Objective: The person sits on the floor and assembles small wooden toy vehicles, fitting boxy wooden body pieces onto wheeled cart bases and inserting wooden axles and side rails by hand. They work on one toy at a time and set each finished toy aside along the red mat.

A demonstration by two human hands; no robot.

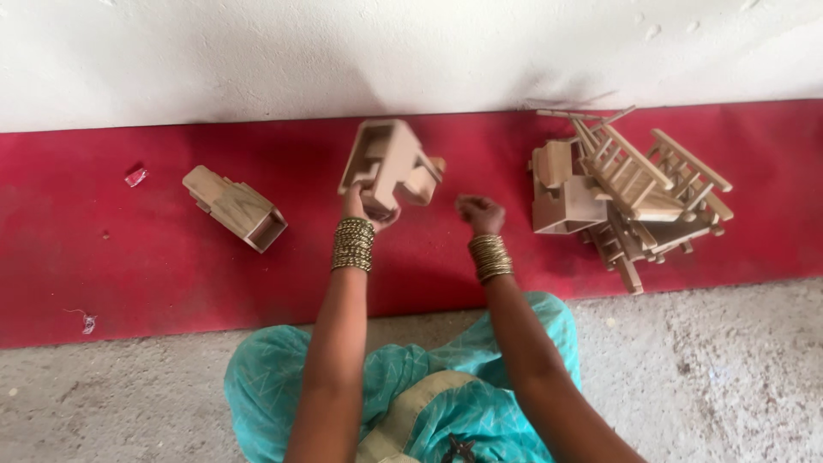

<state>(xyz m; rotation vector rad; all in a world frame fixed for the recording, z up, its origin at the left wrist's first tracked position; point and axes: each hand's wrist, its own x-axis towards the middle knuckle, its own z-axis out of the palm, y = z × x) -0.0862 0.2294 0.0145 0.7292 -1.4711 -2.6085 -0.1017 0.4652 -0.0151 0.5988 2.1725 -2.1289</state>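
Above the red mat [154, 283], near the middle of the view, a small wooden toy piece [390, 163] is held up by the left hand [364, 206]. This piece is made of pale wood, with a box-like body that is open on one side, and its hollow is seen to be empty. It is tilted, and its lower end is gripped by the fingers of the left hand, which are closed around it. The right hand [480, 213] is kept just beside the piece, to its right, without touching it; its fingers are curled into a loose fist, and whether something small is pinched inside cannot be told. Stacks of golden bangles [353, 244] are worn on both wrists.

To the left of the hands, a second wooden piece [236, 208] is laid on its side on the mat, well apart from the held one. Its square opening is turned toward the camera and nothing is seen in it. To the right, a pile of wooden parts [630, 193] is heaped on the mat: ladder-like frames with rungs are leaned over a box-shaped block. A small red scrap [135, 177] is found at the far left. Behind the mat a white wall [257, 51] is seen, and before it a grey concrete floor [729, 377], where turquoise clothing [411, 386] is spread over the knees of the person.
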